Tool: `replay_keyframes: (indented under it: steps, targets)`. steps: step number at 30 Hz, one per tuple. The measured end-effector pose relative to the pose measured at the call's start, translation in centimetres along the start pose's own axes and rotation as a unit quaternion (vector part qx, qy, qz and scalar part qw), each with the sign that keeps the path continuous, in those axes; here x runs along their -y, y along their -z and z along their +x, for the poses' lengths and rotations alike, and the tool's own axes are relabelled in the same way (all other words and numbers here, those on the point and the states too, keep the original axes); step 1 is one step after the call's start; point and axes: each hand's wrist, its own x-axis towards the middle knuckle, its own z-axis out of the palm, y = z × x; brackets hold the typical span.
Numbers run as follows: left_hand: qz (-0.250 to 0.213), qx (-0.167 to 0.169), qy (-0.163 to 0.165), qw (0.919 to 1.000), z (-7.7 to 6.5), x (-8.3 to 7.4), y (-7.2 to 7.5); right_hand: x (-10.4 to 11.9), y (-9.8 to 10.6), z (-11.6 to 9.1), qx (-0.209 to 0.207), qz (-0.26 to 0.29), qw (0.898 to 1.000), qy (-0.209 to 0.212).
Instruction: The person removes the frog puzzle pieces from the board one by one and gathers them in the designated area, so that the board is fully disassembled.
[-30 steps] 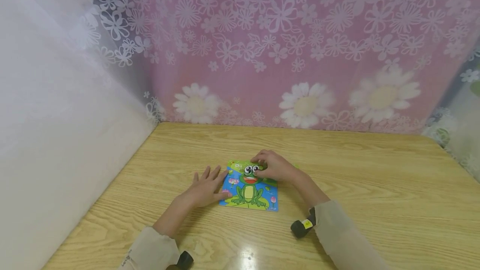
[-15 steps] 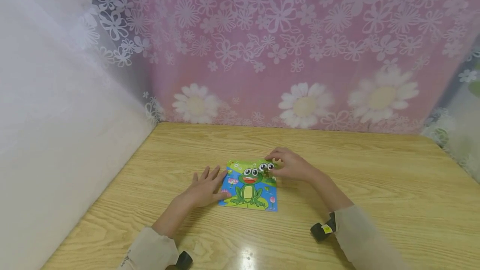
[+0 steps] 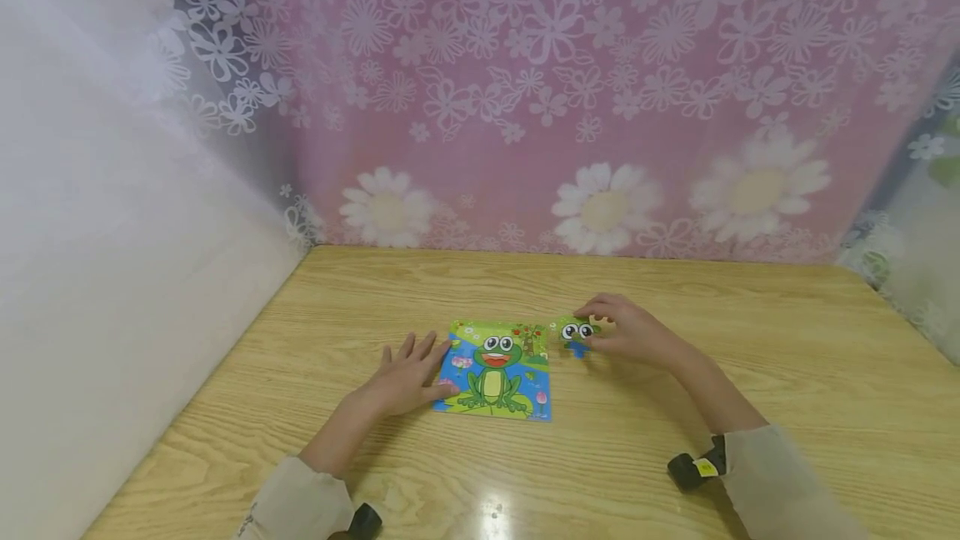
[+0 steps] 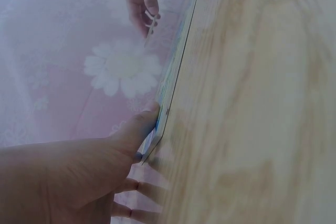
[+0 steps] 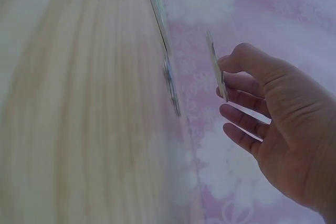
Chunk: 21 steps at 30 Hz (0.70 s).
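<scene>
A square puzzle board (image 3: pixel 491 386), printed with a green frog on a lily pad, lies flat on the table. My left hand (image 3: pixel 408 377) rests at its left side with fingers spread and the thumb on the board; the left wrist view shows the thumb (image 4: pixel 142 124) over the edge. To the right of the board, my right hand (image 3: pixel 630 332) pinches a thin puzzle piece (image 3: pixel 576 330) with two frog eyes on it. Edge-on in the right wrist view, that held piece (image 5: pixel 217 69) is raised above another flat piece (image 5: pixel 170 85) on the table, just beyond the board.
The wood-grain table (image 3: pixel 712 357) meets a pink flowered curtain (image 3: pixel 480 107) at the back. A white cloth wall (image 3: pixel 150 232) stands along the left side. Each wrist carries a small black camera, such as the right one (image 3: pixel 686 471).
My right hand has moved right, carrying the eye piece from over the frog's head to beyond the board's right edge. The printed eyes and tree are uncovered. The left hand has stayed put.
</scene>
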Motion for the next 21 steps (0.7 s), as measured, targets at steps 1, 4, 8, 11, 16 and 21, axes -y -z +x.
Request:
replay_keyframes:
  steps: [1, 4, 8, 11, 16, 21]
  targets:
    - [-0.001, 0.0, 0.0, 1.0, 0.0, 0.0, 0.0, -0.3, 0.2, -0.3, 0.0, 0.001, 1.0, -0.003]
    - [-0.005, -0.002, -0.001, 1.0, 0.0, -0.1, 0.1, -1.0, 0.6, -1.0, -0.003, 0.0, 1.0, -0.011]
    - [-0.006, -0.003, -0.002, 1.0, -0.1, -0.1, 0.1, -2.0, 1.1, -1.8, -0.003, 0.0, 1.0, -0.021]
    - [-0.006, -0.003, -0.002, 1.0, -0.1, -0.2, 0.1, -2.7, 1.5, -2.4, -0.003, 0.004, 1.0, -0.025]
    - [-0.009, -0.001, 0.0, 1.0, -0.1, -0.2, 0.2, -3.9, 1.8, -3.2, -0.007, 0.004, 1.0, -0.019]
    - [-0.014, 0.001, 0.003, 0.9999, -0.2, -0.2, 0.2, -4.8, 1.6, -3.7, -0.007, 0.003, 1.0, -0.016]
